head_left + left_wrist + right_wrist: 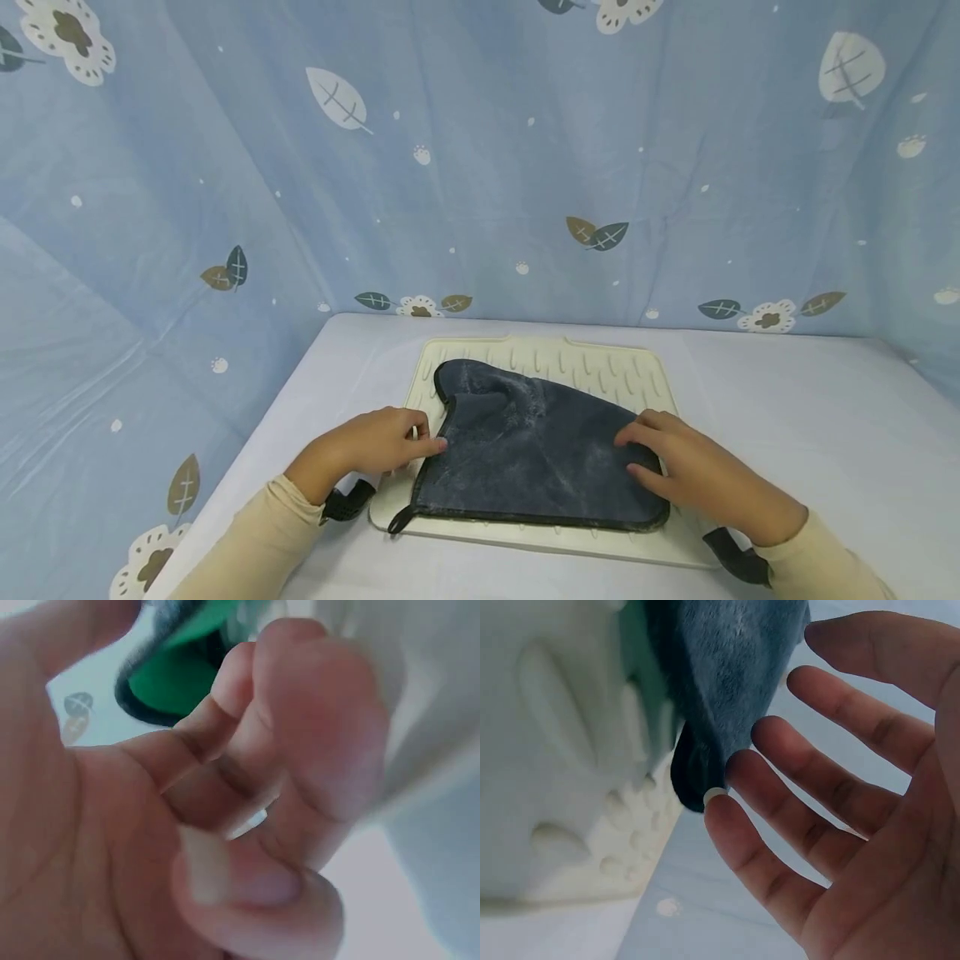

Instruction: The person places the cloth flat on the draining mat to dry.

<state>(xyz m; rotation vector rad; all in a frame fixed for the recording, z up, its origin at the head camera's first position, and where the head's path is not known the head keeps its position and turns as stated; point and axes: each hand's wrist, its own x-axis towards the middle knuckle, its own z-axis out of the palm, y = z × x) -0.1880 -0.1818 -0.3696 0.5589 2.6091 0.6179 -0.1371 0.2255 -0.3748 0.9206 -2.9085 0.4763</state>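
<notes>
A dark blue-grey cloth [540,450] with black edging and a corner loop [401,521] lies wrinkled on a cream ridged mat [622,371]. In the left wrist view its bright green underside [169,686] shows behind the fingers. My left hand [382,442] is at the cloth's left edge, thumb over the border, the other fingers loosely curled around nothing. At the opposite end my right hand [678,462] hovers over the cloth's edge with its fingers spread. The right wrist view shows those fingertips [742,769] close beside a drooping fold, the palm holding nothing.
The mat rests on a table covered in white cloth [810,392]. A blue curtain [480,167] printed with leaves and flowers hangs behind the table and along its left side. Black straps [348,500] are on both wrists.
</notes>
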